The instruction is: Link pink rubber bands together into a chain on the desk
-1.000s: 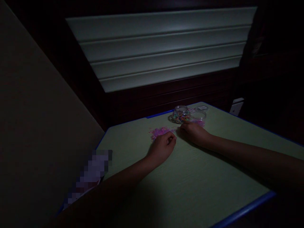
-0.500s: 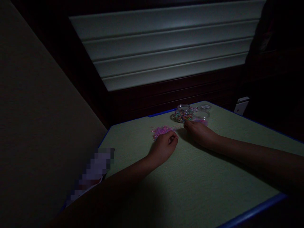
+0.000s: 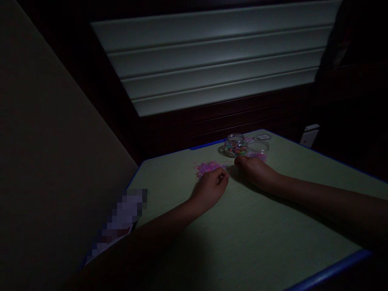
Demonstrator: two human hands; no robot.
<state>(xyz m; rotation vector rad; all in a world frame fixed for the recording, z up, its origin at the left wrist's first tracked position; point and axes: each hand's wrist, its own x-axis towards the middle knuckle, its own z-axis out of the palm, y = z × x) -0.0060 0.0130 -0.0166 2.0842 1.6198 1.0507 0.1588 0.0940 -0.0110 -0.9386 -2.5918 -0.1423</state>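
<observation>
My left hand (image 3: pixel 211 186) is closed in a pinch at the near edge of a pile of small pink and purple bands (image 3: pixel 206 167). Anything between its fingertips is too small and dark to make out. To the right, my right hand (image 3: pixel 256 171) is also closed, thumb and fingers pressed together just in front of the jars; what it grips cannot be made out. Behind it stands a clear jar of multicoloured rubber bands (image 3: pixel 233 147). Beside that is a second clear jar (image 3: pixel 258 145) with pink bits low down, partly hidden by my right hand.
A clear round lid (image 3: pixel 263 137) with a white label lies behind the jars. The pale green table (image 3: pixel 188 258) has a blue edge. At the left edge is a blurred-out printed item (image 3: pixel 124 214). A white device (image 3: pixel 309 135) shows beyond the right edge, and slatted shutters (image 3: pixel 218 60) behind.
Both hands stay in nearly the same closed poses. The whole view has shifted very slightly; the jars and pile have not visibly moved on the table.
</observation>
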